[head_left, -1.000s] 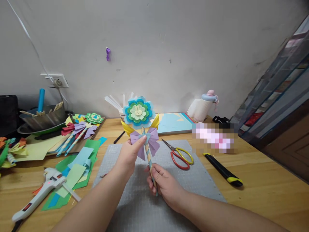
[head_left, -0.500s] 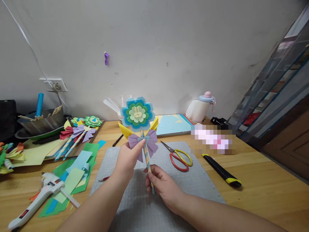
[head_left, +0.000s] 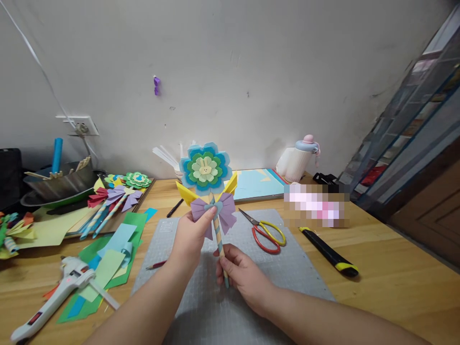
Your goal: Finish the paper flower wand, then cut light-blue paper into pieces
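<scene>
A paper flower wand [head_left: 206, 170] stands upright over the grey cutting mat [head_left: 294, 273]. Its layered head is blue, green and pale cream, with yellow paper leaves and a purple pleated bow [head_left: 227, 218] below. My left hand [head_left: 192, 235] is closed round the stem at the bow, the thumb pressing on the bow's blue centre. Lower down, my right hand [head_left: 240, 275] pinches the blue-and-cream striped stem near its bottom end. To the right of the wand, open-bladed scissors [head_left: 264, 232] with red and yellow handles lie on the mat.
A black-and-yellow cutter knife [head_left: 330, 254] lies right of the mat. At left are a white glue gun [head_left: 61, 299], paper scraps [head_left: 115, 258], finished paper flowers [head_left: 124, 194] and a metal bowl [head_left: 61, 179]. Blue paper sheets [head_left: 255, 184] and a bottle [head_left: 302, 155] stand toward the wall.
The view has shifted very slightly. Both hands keep the same hold on the paper flower wand.
</scene>
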The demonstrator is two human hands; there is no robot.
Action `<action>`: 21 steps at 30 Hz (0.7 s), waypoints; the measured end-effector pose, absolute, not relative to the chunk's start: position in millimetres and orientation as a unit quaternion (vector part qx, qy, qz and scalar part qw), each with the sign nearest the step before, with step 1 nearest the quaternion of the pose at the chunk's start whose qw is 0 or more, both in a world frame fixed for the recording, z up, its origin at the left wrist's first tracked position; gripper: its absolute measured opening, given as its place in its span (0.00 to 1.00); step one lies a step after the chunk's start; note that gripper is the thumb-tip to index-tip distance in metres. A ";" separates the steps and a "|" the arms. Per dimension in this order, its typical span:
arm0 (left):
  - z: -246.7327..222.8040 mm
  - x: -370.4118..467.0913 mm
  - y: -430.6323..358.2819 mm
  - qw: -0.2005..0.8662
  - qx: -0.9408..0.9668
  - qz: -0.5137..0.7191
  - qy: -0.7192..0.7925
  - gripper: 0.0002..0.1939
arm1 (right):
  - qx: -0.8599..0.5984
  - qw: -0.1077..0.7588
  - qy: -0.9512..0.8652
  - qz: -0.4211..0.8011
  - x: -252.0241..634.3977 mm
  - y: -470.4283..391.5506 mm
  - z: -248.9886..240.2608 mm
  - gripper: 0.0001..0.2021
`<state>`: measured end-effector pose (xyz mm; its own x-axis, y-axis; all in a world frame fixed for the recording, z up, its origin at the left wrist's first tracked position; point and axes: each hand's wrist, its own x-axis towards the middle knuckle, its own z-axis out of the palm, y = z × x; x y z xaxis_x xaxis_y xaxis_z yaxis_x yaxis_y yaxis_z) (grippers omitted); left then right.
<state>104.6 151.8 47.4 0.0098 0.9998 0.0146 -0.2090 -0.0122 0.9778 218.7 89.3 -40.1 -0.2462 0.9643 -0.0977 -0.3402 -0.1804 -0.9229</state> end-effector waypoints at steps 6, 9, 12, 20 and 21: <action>45.5 103.9 153.7 0.549 0.457 0.541 0.443 0.26 | -0.360 0.502 -0.386 0.685 218.0 89.5 -42.9 0.21; 44.1 103.7 154.5 0.545 0.456 0.543 0.447 0.26 | -0.368 0.496 -0.389 0.684 218.4 89.7 -44.2 0.21; 43.7 104.0 154.7 0.544 0.453 0.547 0.447 0.25 | -0.370 0.490 -0.399 0.682 219.1 89.7 -44.7 0.21; 42.9 105.0 153.6 0.554 0.464 0.543 0.428 0.26 | -0.369 0.484 -0.410 0.680 218.6 89.6 -42.3 0.21; 42.9 105.0 153.5 0.552 0.469 0.542 0.426 0.26 | -0.366 0.486 -0.408 0.681 218.8 90.1 -42.1 0.21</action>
